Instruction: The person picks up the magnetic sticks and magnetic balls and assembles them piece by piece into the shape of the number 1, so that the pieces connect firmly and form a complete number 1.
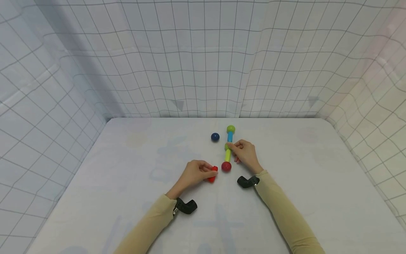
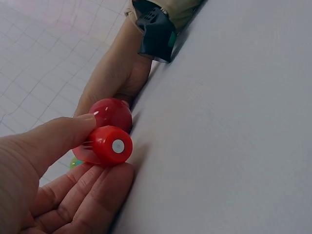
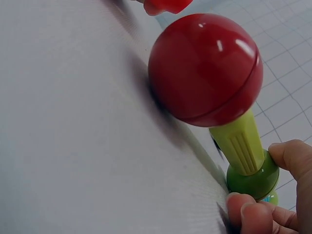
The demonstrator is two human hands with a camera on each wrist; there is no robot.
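Note:
My left hand [image 1: 196, 172] pinches a red magnetic rod [image 1: 211, 179] between thumb and fingers. A pale round disc shows in the end of the rod [image 2: 114, 146] in the left wrist view. Just to its right, the dark red ball [image 1: 226, 167] sits at the near end of a joined chain. From there the chain runs away through a yellow-green rod [image 1: 228, 155], a green ball [image 3: 251, 183], a blue rod [image 1: 229, 137] and a light green ball [image 1: 231, 129]. My right hand [image 1: 246, 152] grips the green ball in the middle, thumb and fingers on opposite sides.
A dark blue ball [image 1: 215, 137] lies alone on the white table [image 1: 152, 211], left of the chain's far half. White sheets with a grid of dark lines [image 1: 203, 63] stand behind the table and along both sides. Each wrist wears a black camera [image 1: 248, 182].

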